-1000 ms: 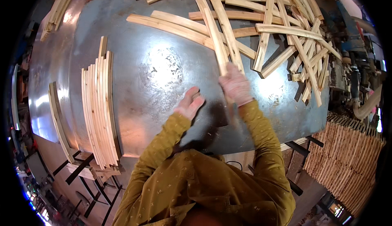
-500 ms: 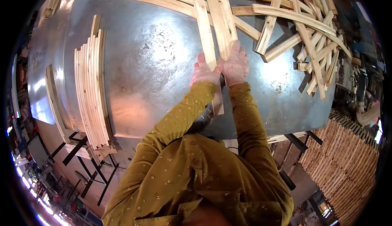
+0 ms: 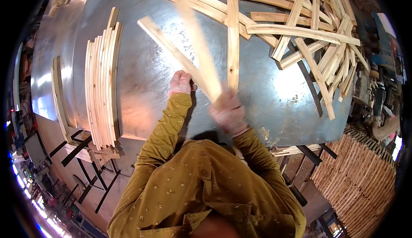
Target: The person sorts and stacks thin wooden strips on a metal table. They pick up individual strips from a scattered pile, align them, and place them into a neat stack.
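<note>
My left hand (image 3: 181, 82), in a pale pinkish glove, is closed at the edge of a light wooden strip (image 3: 165, 42) that slants up to the left. My right hand (image 3: 229, 112), gloved alike and smeared by motion, grips the near end of a second wooden strip (image 3: 197, 44), also blurred. The two strips cross in a narrow V just ahead of my hands, over the metal tabletop (image 3: 141, 66). Beside my right hand, a third strip (image 3: 232, 36) with a small knot lies lengthwise, its far end cut off by the picture's edge.
At the left, several strips stand packed in a neat row (image 3: 101, 87), with a single strip (image 3: 60, 96) farther left. A loose heap of crossed strips (image 3: 326, 44) covers the far right. Beyond the table's right corner rises a tall wood stack (image 3: 356, 182).
My hands have moved apart and nearer to me, the left one leftward. The held strips now tilt to the left. A lengthwise strip now lies by itself to the right of them.
</note>
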`<state>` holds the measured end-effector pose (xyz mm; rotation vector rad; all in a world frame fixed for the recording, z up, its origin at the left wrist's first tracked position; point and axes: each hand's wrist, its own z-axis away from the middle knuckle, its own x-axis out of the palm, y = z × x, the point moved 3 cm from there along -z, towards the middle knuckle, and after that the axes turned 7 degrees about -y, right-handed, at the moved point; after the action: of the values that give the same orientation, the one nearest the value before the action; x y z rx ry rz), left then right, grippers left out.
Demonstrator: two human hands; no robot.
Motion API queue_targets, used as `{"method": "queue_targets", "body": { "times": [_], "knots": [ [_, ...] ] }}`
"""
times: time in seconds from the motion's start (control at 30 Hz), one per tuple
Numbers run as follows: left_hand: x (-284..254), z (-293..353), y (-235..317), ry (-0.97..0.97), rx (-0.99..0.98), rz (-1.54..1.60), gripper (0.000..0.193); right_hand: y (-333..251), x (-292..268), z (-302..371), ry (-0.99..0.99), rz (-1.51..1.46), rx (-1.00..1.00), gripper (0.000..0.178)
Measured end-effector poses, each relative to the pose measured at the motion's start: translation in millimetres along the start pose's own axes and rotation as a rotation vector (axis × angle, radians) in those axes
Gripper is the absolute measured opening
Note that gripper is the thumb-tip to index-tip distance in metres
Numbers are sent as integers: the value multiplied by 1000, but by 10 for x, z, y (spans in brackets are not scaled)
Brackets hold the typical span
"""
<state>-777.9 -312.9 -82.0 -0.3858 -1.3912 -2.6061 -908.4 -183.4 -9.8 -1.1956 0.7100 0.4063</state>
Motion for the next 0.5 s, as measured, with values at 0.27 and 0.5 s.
{"method": "queue_targets", "body": {
  "times": [0.27, 0.5],
  "knots": [
    [-696, -536, -187, -156, 27, -300, 48, -655, 782, 10, -503, 143, -59, 87],
    [-279, -254, 800, -94, -320, -821, 46, -641, 782, -323, -153, 19, -55, 94]
  ]
}}
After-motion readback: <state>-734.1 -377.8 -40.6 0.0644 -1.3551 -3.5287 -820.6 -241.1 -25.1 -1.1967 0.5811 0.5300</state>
